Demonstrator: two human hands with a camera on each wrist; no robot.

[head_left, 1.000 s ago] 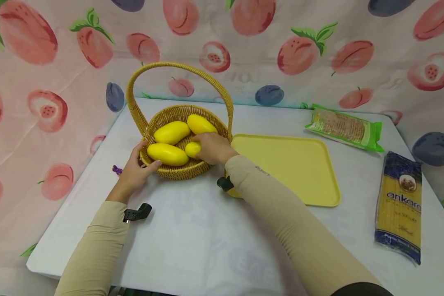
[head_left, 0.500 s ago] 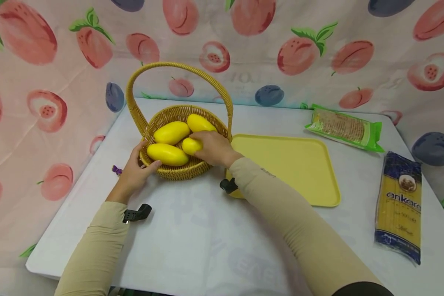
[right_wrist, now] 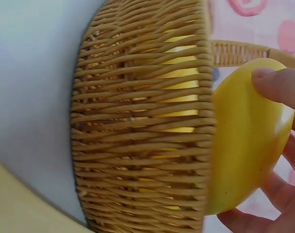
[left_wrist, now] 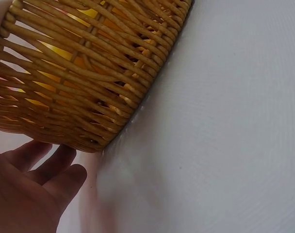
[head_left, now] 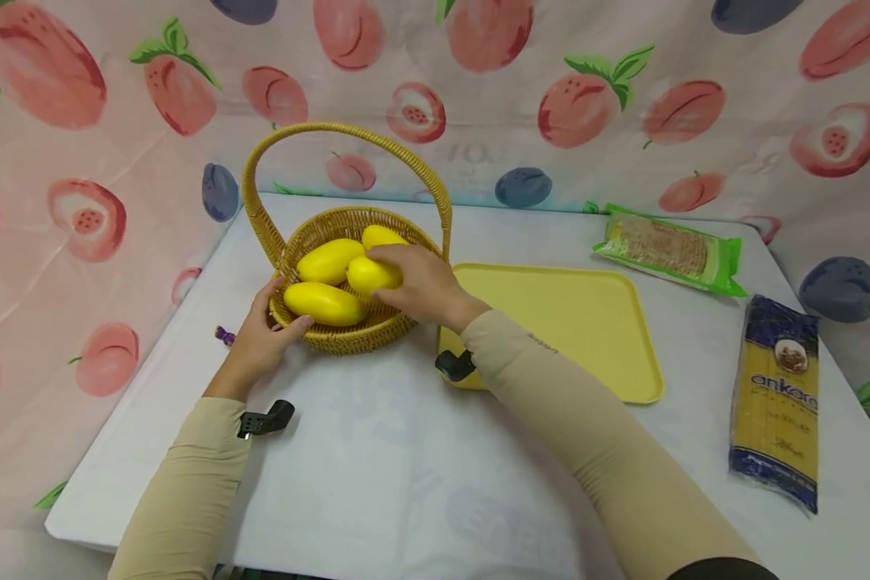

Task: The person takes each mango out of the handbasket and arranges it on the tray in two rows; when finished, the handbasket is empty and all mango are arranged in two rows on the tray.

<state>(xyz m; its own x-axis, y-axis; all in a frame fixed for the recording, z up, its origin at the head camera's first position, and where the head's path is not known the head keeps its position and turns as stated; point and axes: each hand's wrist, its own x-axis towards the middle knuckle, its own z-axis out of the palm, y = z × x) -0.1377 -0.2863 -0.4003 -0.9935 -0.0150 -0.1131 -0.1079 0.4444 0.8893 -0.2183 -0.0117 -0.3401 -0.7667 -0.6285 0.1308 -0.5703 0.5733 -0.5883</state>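
At the left-centre of the head view, a small purple object [head_left: 225, 335] lies on the white bench [head_left: 377, 483], partly hidden behind the left hand [head_left: 256, 342]. That hand holds the left side of the woven basket [head_left: 348, 343]: its thumb is spread well apart from the fingers and rests at the front rim, while the fingers lie along the outer left wall. In the left wrist view, the fingertips meet the basket's wall at the lower left. A black strapped device [head_left: 264, 420] sits on the left wrist.

The basket stands left of centre in the head view, its tall handle [head_left: 341, 130] arching over it. Inside, a front yellow fruit [head_left: 324, 304] lies at the left, a middle yellow fruit [head_left: 328, 261] just behind it, and a rear yellow fruit [head_left: 383, 236] near the back.

To their right, the right hand [head_left: 426, 280] has its fingers clamped on the held yellow fruit [head_left: 370, 276], over the basket's right half. The right wrist view shows the thumb on one side of this fruit and fingers on the other.

Right of centre, a yellow tray [head_left: 573, 322] lies partly under the right forearm. A green-edged packet [head_left: 663, 246] rests at the upper right, and a blue-and-yellow pasta pack [head_left: 776, 403] at the far right.
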